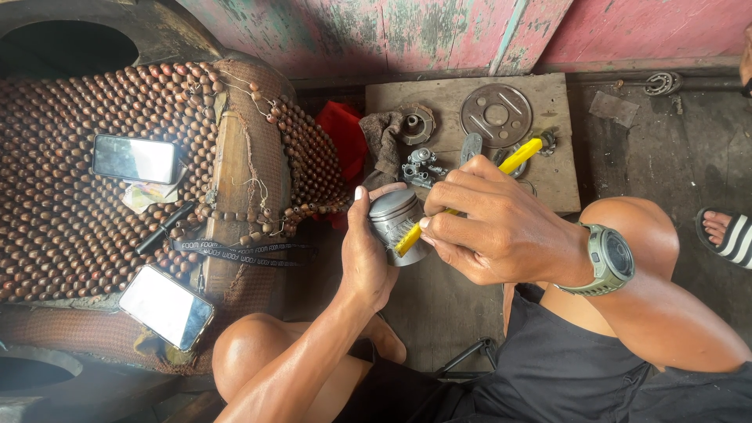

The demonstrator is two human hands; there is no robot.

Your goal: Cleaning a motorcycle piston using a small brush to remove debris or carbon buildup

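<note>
At the far left a wooden bead seat cover (70,204) lies spread over a worn seat. Two phones rest on it with screens up: one phone (135,159) near the top and a second phone (166,307) lower down, near the cover's bottom edge. Between them lie a black pen (164,228) and a black printed strap (235,249) that trails to the right across the beads.

Past the cover's right edge a red cloth (345,137) is tucked by the wall. Just below it, the left hand (366,254) comes up from the bare knee, its fingers closed around the side of a grey metal piston (394,222), held in the air over the floor between the knees, its crown tilted up and to the left.

The right hand (501,231), with a green wristwatch (607,260) on its wrist, has its fingers wrapped tightly on a yellow-handled tool (517,158). The tool's lower yellow end touches the piston's side, and its handle sticks up to the right.

Behind the hands a wooden board (548,180) on the floor carries a grey rag (382,137), small metal parts (419,166) and a round metal plate (496,115) with holes. At the far right edge another person's foot in a striped sandal (728,235) rests on the dark floor.
</note>
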